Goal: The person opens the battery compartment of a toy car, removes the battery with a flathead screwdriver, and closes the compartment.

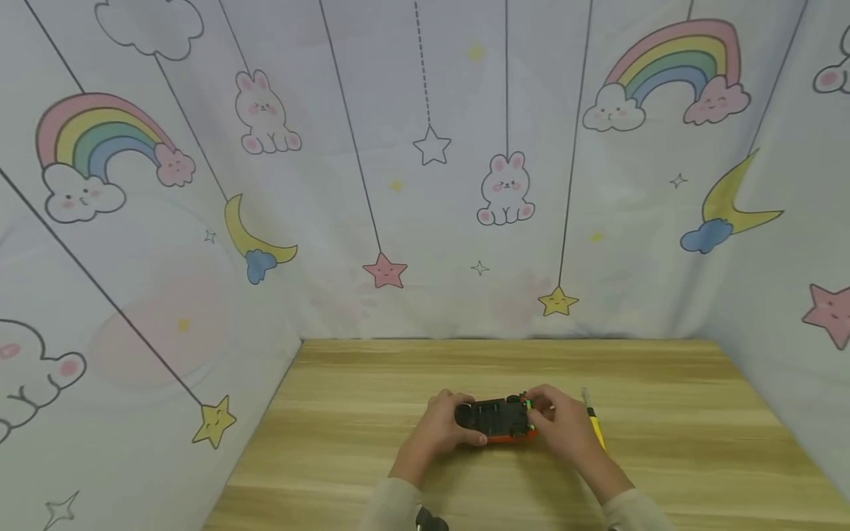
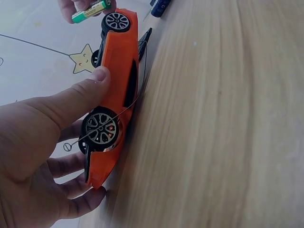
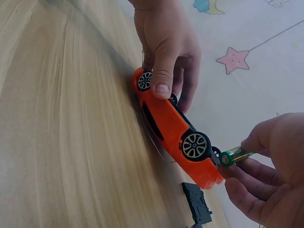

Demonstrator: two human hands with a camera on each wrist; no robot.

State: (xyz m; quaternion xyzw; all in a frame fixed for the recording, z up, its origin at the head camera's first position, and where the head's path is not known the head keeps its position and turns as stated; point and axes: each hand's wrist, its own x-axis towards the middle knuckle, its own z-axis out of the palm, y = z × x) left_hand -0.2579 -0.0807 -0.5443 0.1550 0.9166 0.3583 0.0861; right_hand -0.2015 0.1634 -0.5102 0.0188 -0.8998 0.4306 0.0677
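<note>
An orange toy car lies upside down over the wooden table, its black underside facing up in the head view. My left hand grips one end, thumb along the orange side and fingers at the other side. A thin dark wire shows beside the car in the left wrist view. At the opposite end, my right hand pinches a small green-and-gold battery between thumb and fingers. The battery is held close to the car's wheel.
A screwdriver with a yellow and black handle lies right of my right hand. On the table near the car's end is a small black plastic piece. A printed cloth hangs behind the wooden table.
</note>
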